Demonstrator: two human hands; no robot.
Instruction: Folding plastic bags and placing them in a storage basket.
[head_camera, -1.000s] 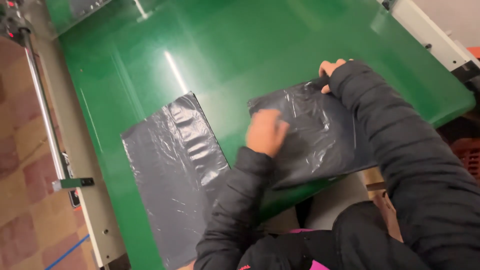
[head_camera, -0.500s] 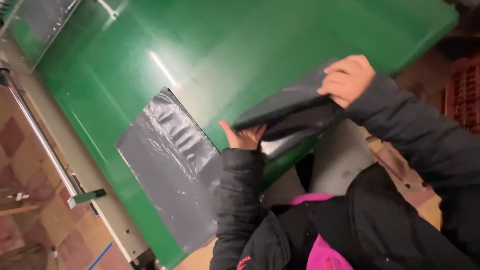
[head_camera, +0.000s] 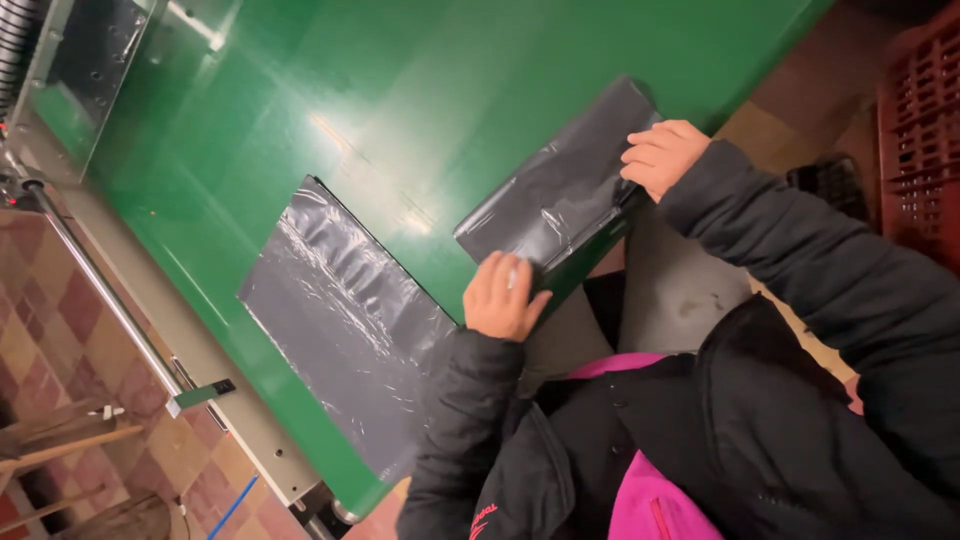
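Under both hands: green table (head_camera: 420, 90), broad and bare beyond the fingers, with its near edge running slantwise past both wrists.
Flat bag: grey plastic bag (head_camera: 340, 320) lies spread just left of the left hand, its lower corner close to the table's near edge, with open green above it.
Folded bag: dark folded plastic bag (head_camera: 560, 190) spans between the two hands along the table's near edge.
Left hand: left hand (head_camera: 502, 296) fingers out flat, pressing the folded bag's near corner.
Right hand: right hand (head_camera: 662, 155) fingers curled, pinching the folded bag's far end at the table edge.
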